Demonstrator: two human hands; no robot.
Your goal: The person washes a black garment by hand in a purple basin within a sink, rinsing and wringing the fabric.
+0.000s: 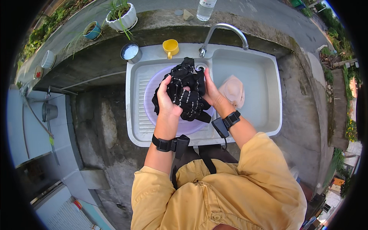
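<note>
A bunched black garment (188,82) with rows of pale stitching is held up in both hands above a lilac basin (150,105). My left hand (168,101) grips its left side, thumb up along the cloth and part of the fingers hidden in the folds. On the other side my right hand (211,92) clasps the garment, its fingertips partly behind the fabric. The basin stands on the ribbed left side of a grey sink (132,132); the cloth hides most of its inside. A beige moulded-cup garment, like a bra (232,91), lies in the right bowl.
A curved chrome faucet (226,27) rises at the sink's back edge. Left of it are a yellow cup (170,47) and a metal mug (131,52) with white contents. A clear bottle (206,9) and a white planter (122,19) stand on the concrete ledge behind.
</note>
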